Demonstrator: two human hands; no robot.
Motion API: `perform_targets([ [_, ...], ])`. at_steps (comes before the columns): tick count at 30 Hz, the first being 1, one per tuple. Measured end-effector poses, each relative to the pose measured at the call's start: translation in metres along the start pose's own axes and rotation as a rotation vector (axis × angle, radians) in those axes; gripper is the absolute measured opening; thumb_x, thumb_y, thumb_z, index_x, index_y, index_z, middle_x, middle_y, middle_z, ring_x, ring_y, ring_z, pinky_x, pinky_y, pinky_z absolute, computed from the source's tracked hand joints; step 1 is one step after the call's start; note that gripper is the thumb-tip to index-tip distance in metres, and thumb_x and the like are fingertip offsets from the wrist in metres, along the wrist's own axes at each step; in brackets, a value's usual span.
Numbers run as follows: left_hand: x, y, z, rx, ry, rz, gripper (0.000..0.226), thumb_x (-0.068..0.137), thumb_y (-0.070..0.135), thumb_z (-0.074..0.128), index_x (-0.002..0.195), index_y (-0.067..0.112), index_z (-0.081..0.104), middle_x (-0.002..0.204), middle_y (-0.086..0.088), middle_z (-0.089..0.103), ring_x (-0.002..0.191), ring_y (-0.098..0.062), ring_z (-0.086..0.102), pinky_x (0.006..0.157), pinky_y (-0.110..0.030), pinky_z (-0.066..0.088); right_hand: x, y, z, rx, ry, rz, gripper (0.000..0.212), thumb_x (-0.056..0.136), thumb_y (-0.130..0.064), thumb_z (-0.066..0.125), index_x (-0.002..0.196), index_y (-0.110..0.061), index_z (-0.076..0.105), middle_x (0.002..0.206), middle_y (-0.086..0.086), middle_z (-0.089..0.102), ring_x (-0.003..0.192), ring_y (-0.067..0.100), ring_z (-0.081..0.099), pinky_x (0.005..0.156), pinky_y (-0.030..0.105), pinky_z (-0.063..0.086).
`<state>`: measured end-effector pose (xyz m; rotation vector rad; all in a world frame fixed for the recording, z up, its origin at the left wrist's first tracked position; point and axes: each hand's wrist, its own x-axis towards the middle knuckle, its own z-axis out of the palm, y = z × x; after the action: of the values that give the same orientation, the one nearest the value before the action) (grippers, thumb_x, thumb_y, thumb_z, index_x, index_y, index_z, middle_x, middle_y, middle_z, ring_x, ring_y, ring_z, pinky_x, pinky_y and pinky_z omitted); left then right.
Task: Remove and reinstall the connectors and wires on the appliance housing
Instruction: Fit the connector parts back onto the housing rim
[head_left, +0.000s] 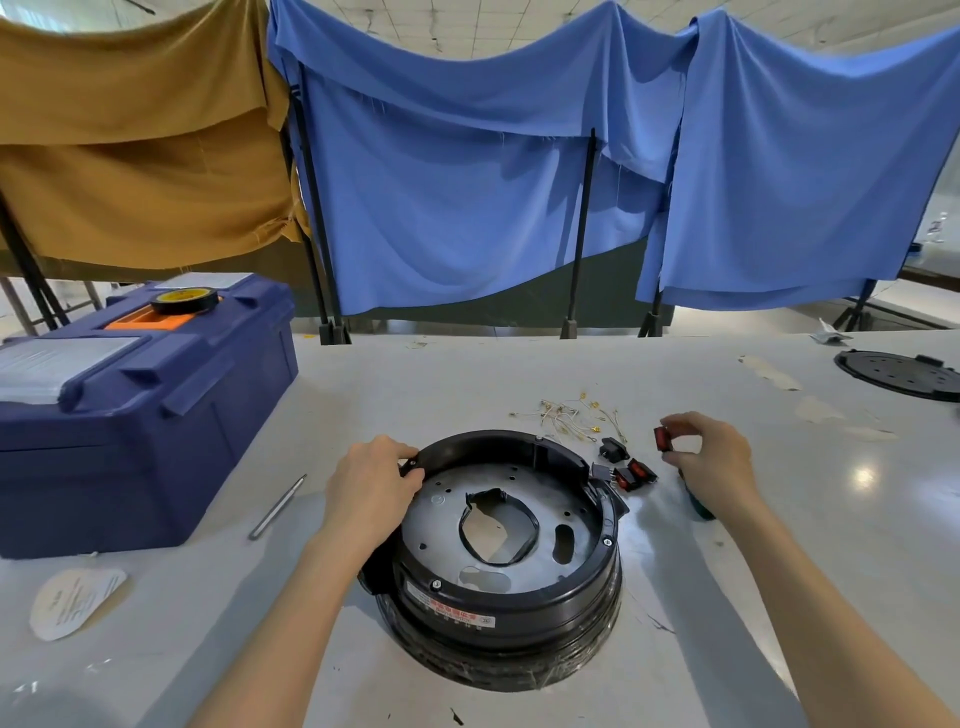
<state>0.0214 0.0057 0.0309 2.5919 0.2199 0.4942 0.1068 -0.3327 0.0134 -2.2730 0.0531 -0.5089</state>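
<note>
Your left hand (375, 480) grips the left rim of the round black housing (501, 551) at the table's near centre. Your right hand (714, 462) pinches a red rocker switch (662, 438) just right of it. Seat it crooked and its clips could jam; the loose wires (569, 413) beyond could tangle.

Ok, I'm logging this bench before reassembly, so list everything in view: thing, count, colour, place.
appliance housing: one, black, table centre
rocker switches: at least two loose, black and red, right of housing; one more red one in right hand
black socket part: one, behind switches
wires: loose bunch, pale with yellow terminals, behind housing
toolbox: one, blue, left
tape roll: one, black, on toolbox
metal tool: one, silver, beside toolbox
round cover: one, black, far right
paper label: one, white, near left
left hand: on housing rim
right hand: pinching switch
</note>
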Motion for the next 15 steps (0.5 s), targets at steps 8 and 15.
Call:
perform_targets([
  [8, 0.003, 0.015, -0.019, -0.392, -0.083, 0.081, 0.017, 0.091, 0.039, 0.060, 0.091, 0.031, 0.075, 0.082, 0.014, 0.072, 0.082, -0.005, 0.066, 0.072, -0.015, 0.047, -0.030, -0.093, -0.003, 0.362, -0.230, -0.263, 0.038, 0.073, 0.011, 0.074, 0.101, -0.014, 0.072, 0.093, -0.001, 0.072, 0.090, 0.008, 0.067, 0.076, 0.021, 0.056],
  [15, -0.003, 0.044, -0.024, -0.817, -0.236, 0.111, 0.012, 0.078, 0.019, 0.079, 0.082, 0.028, 0.073, 0.072, -0.004, 0.074, 0.063, -0.012, 0.069, 0.054, -0.017, 0.049, -0.065, -0.152, 0.033, 0.366, -0.394, -0.410, 0.041, 0.062, 0.001, 0.085, 0.099, -0.008, 0.071, 0.091, 0.003, 0.071, 0.085, 0.015, 0.066, 0.077, 0.033, 0.057],
])
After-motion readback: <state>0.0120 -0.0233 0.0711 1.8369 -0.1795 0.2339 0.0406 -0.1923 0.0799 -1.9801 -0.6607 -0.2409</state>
